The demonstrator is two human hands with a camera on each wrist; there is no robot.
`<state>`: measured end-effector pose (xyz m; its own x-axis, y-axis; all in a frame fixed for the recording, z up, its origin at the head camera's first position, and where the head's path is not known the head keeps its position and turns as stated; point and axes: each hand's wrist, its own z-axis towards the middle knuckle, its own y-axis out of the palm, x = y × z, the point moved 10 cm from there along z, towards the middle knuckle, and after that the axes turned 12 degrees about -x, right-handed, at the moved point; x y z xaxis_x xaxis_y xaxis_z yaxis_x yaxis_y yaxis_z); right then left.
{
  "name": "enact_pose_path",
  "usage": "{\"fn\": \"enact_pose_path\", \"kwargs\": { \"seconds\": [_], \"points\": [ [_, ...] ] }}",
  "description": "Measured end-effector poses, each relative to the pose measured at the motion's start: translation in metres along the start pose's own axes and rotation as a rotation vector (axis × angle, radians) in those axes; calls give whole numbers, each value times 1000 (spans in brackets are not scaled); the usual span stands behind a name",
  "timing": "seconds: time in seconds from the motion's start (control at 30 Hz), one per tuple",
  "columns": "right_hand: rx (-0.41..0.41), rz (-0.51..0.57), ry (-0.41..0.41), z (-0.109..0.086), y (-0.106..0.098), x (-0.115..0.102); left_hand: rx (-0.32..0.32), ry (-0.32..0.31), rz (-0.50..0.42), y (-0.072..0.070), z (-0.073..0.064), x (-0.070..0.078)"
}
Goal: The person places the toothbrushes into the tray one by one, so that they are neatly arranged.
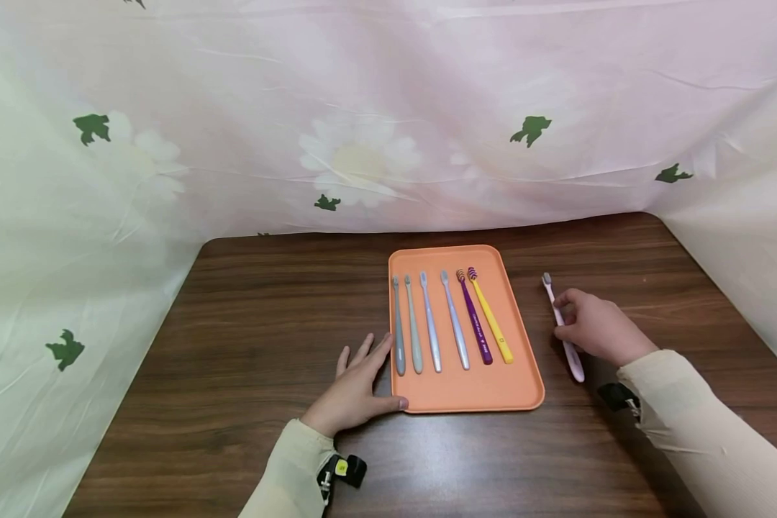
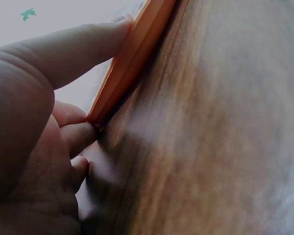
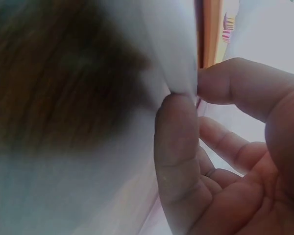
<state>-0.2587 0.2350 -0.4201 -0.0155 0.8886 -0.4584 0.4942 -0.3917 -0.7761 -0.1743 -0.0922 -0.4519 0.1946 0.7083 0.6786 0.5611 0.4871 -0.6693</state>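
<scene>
My right hand (image 1: 598,327) pinches a pale pink toothbrush (image 1: 573,361) between thumb and fingers, to the right of an orange tray (image 1: 475,393). Its bristle head points away from me. In the right wrist view the toothbrush's pale handle (image 3: 174,44) passes between the thumb and a finger. My left hand (image 1: 356,392) rests at the tray's near left corner with fingers spread, thumb on the rim (image 2: 132,63). On the tray lie a yellow toothbrush (image 1: 492,321), a purple toothbrush (image 1: 475,320), two light blue toothbrushes (image 1: 455,320) and two grey-green toothbrushes (image 1: 413,324), side by side.
The dark wooden table (image 1: 252,338) extends on both sides of the tray. A pale floral cloth (image 1: 362,93) hangs behind the table and along its sides. Each wrist wears a black strap (image 1: 355,471).
</scene>
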Motion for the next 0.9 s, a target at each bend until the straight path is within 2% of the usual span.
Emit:
{"fn": "enact_pose_path", "kwargs": {
  "seconds": [0.23, 0.9],
  "points": [
    [14, 0, -13, 1, -1, -11, 5, 22, 12, -1, 0, 1],
    [-10, 18, -14, 16, 3, -51, 6, 14, 2, 0, 0, 0]
  ]
}}
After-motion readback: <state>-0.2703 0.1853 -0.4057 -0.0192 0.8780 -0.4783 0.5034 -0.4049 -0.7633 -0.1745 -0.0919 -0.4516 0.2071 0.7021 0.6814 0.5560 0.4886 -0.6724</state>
